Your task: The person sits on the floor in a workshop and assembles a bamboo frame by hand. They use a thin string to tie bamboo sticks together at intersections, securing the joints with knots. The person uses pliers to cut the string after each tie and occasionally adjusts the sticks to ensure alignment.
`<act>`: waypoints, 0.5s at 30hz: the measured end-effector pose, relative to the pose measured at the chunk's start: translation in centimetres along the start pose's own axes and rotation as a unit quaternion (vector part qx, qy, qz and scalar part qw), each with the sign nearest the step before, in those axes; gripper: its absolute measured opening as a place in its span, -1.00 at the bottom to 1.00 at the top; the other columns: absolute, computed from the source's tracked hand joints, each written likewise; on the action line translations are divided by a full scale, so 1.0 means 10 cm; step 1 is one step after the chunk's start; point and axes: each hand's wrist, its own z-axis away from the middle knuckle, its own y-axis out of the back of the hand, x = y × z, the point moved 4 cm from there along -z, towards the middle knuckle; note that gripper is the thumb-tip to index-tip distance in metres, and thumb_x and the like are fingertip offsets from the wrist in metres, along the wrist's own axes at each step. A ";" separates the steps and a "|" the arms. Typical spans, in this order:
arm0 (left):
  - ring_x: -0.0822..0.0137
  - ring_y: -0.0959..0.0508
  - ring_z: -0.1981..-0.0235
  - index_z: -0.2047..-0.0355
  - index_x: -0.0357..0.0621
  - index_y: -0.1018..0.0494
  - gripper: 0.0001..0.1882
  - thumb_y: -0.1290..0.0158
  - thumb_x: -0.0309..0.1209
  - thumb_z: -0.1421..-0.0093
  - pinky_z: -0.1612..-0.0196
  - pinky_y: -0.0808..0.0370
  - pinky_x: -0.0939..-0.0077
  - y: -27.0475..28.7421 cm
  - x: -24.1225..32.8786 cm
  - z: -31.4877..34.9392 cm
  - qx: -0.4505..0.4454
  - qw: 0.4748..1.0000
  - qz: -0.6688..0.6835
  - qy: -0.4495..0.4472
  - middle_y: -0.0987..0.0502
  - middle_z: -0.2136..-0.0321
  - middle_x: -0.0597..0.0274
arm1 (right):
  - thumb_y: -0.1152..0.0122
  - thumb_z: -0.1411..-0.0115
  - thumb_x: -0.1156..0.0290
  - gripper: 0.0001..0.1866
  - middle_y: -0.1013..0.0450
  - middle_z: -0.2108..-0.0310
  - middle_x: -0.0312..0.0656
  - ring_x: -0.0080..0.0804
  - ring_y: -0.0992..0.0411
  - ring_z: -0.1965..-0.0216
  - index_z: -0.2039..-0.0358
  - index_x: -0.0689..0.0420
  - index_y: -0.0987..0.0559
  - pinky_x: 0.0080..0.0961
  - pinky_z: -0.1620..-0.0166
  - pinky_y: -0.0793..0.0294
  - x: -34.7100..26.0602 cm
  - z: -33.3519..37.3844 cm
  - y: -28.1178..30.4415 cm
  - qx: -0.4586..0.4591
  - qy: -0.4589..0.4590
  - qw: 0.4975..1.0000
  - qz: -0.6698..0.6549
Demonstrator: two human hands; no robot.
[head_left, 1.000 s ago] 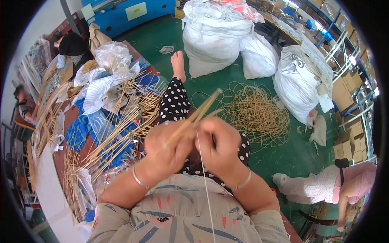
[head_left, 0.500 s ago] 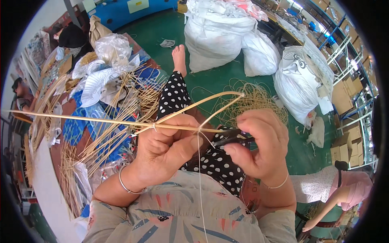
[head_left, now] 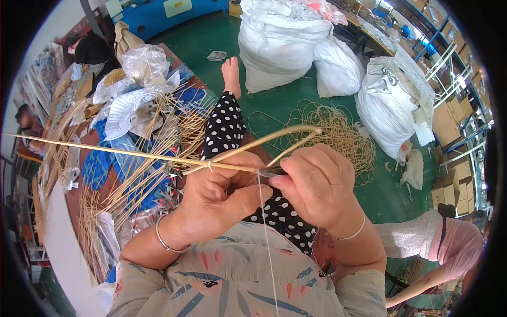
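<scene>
My left hand (head_left: 219, 198) is closed around a light bamboo frame (head_left: 105, 148), a long thin strip with a bent strip rising into a pointed loop on the right. A white binding sits on the strips beside my left fingers. From the joint at my fingertips a white thread (head_left: 267, 248) hangs down over my shirt. My right hand (head_left: 319, 185) is closed around small thread snips (head_left: 271, 171); the handle is hidden in the fist, and the metal tips touch or nearly touch the joint.
Left of my leg lies a heap of bamboo sticks (head_left: 150, 182) and plastic bags. A tangled coil of thin cane (head_left: 340, 140) rests on the green floor, with large white sacks (head_left: 282, 47) beyond. A co-worker in pink (head_left: 459, 243) bends at the lower right; two more people are far left.
My right hand has moved left and turned over, bringing the snips' tips to the thread joint and covering their handle. The frame has tilted slightly. The co-worker at right has shifted.
</scene>
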 end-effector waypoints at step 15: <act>0.57 -0.26 0.78 0.41 -0.23 -0.38 -0.90 0.08 -0.47 -0.09 0.78 -0.14 0.73 1.57 0.03 0.80 0.332 0.940 -0.076 -0.002 -0.31 0.76 0.35 | -0.01 -0.02 0.57 -0.83 -0.35 0.43 -0.23 -0.56 -0.31 0.47 0.33 0.32 -0.41 -0.68 0.35 -0.34 0.17 0.58 -0.52 -0.011 -0.348 0.882 -0.319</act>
